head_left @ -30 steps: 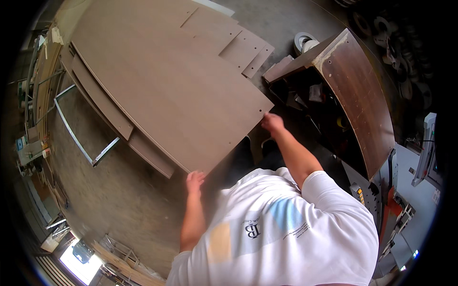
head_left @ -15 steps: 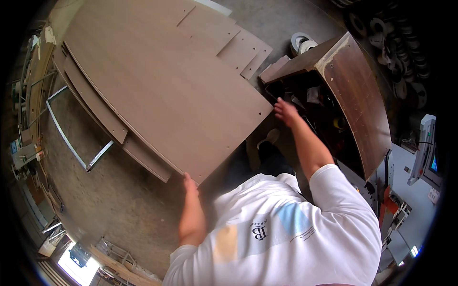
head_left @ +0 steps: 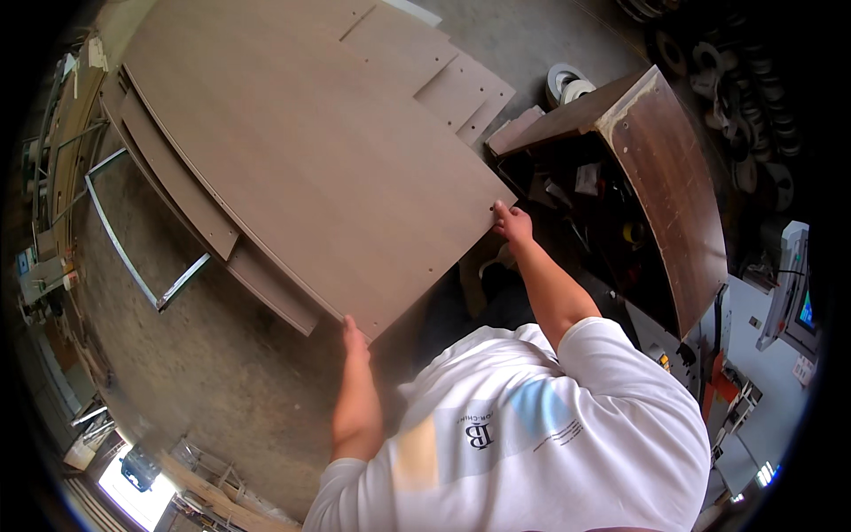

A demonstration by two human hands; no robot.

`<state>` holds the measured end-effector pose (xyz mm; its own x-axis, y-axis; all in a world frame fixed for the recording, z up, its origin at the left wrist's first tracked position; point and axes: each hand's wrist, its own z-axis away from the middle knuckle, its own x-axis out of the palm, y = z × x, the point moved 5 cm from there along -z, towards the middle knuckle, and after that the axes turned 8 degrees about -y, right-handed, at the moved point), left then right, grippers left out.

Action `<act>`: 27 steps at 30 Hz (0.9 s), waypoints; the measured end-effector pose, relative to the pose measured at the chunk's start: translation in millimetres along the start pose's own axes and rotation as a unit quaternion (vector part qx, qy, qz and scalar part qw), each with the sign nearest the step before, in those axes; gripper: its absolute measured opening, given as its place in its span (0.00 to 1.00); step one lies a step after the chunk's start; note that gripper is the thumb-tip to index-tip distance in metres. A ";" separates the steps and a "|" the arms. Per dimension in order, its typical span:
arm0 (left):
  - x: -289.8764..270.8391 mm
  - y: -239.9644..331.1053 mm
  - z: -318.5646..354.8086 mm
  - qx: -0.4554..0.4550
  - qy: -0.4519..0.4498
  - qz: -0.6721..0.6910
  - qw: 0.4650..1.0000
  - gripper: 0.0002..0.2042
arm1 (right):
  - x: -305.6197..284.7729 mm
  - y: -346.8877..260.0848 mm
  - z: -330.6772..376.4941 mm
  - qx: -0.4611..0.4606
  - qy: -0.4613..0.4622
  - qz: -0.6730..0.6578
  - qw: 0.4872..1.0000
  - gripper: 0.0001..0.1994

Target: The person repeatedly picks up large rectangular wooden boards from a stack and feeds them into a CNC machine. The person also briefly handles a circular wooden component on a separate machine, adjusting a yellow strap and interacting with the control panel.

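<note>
A large brown wooden board lies tilted on top of a stack of similar boards. My left hand grips the board's near-left corner, fingers curled over its edge. At the near-right corner, my right hand holds the edge beside a small drilled hole. Both forearms reach up from my white T-shirt at the bottom of the view.
More brown panels stick out under the board, and smaller cut pieces lie at the far side. A metal frame rests on the concrete floor at left. A dark open cabinet with tools stands right, with tape rolls behind it.
Both hands keep their hold on the same board corners. The right hand drifted slightly right and came back; the board has barely shifted.
</note>
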<state>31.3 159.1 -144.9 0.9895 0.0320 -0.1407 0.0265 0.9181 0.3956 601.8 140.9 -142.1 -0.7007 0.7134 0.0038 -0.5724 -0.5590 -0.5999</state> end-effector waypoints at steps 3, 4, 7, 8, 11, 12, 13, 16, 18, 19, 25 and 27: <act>-0.4 -3.0 -5.6 0.030 -0.007 -0.006 1.000 0.35 | 2.8 -11.5 12.4 -0.028 -0.039 0.033 0.998 0.15; 0.1 -2.3 -5.9 0.039 -0.009 -0.009 0.999 0.34 | 4.6 -15.1 15.7 -0.037 -0.054 0.033 0.997 0.15; 0.0 -4.7 -6.5 0.021 -0.002 -0.011 1.000 0.34 | 2.3 -13.3 12.6 -0.025 -0.055 0.037 0.997 0.18; -0.2 -4.0 -7.3 0.022 -0.007 -0.011 1.000 0.34 | 2.1 -13.1 14.0 -0.021 -0.038 0.034 0.998 0.18; -1.0 -2.6 -6.7 0.025 -0.020 -0.009 0.999 0.35 | 8.8 -7.1 16.8 -0.009 0.019 0.031 0.999 0.19; 0.4 -2.3 -6.9 0.025 -0.026 -0.007 0.999 0.35 | 10.5 -6.2 15.4 -0.009 0.042 0.035 0.998 0.19; -1.2 -4.2 -6.9 0.024 -0.031 -0.006 0.999 0.35 | 9.4 -2.3 14.8 -0.008 0.066 0.039 0.997 0.19; -2.3 -5.3 -9.8 0.039 -0.043 -0.007 0.998 0.36 | 9.2 3.1 12.7 -0.012 0.038 -0.012 0.999 0.18; -3.5 -6.2 -11.8 0.027 -0.037 -0.011 0.999 0.36 | 11.5 2.3 16.9 -0.023 0.004 -0.059 0.998 0.17; -3.3 -6.6 -13.3 0.021 -0.035 -0.013 0.999 0.36 | 13.0 -1.5 20.4 -0.029 -0.012 -0.082 0.996 0.16; -9.8 -10.3 -20.0 0.026 -0.023 -0.032 0.999 0.36 | 12.0 -3.1 19.5 0.029 -0.004 -0.074 0.997 0.17; -11.6 -10.9 -19.2 0.025 -0.023 -0.030 0.999 0.36 | 11.9 -0.6 13.9 0.005 -0.002 -0.077 0.997 0.14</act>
<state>16.7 156.2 -165.0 0.9913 -0.0418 -0.1252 0.0924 0.8972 0.4318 587.8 143.9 -130.6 -0.6066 0.7890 0.0982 -0.6768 -0.4476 -0.5845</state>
